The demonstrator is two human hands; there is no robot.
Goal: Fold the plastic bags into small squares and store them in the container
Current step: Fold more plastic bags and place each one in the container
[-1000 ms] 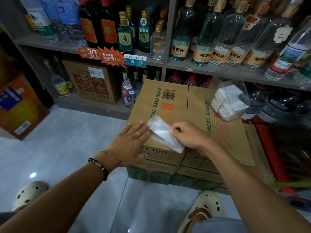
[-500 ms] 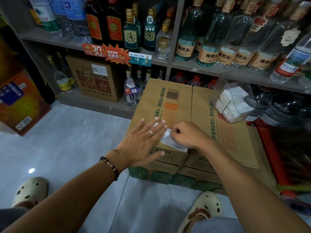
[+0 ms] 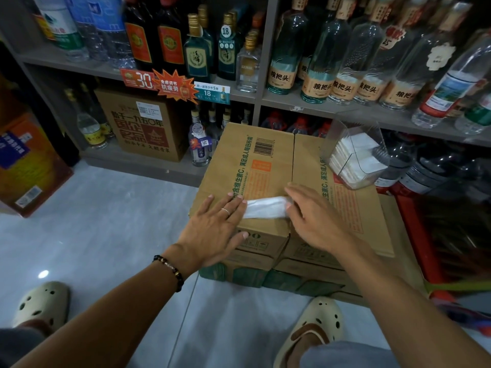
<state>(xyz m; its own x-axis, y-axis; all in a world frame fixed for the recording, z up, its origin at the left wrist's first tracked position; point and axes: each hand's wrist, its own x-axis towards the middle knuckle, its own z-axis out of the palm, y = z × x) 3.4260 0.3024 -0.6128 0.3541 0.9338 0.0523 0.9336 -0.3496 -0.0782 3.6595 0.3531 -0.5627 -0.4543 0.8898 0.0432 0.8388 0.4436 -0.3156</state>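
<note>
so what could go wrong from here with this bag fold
The plastic bag is a flat strip near the front edge of the cardboard box; it may slide off as the left hand and right hand smooth it. Once they lift, it may spring open. The clear container looks almost full of folded bags.

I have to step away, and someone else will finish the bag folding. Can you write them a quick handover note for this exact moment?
Left hand: flat, fingers straight, pressing the left end of the plastic bag.
Right hand: at the bag's right end; whether it pinches or only presses cannot be told.
The bag lies as a narrow strip on the cardboard box.
The clear container stands on the box's far right and holds folded white squares.
Done: bag folded to a strip.
Left: fold it into a small square and put it in the container.
</note>
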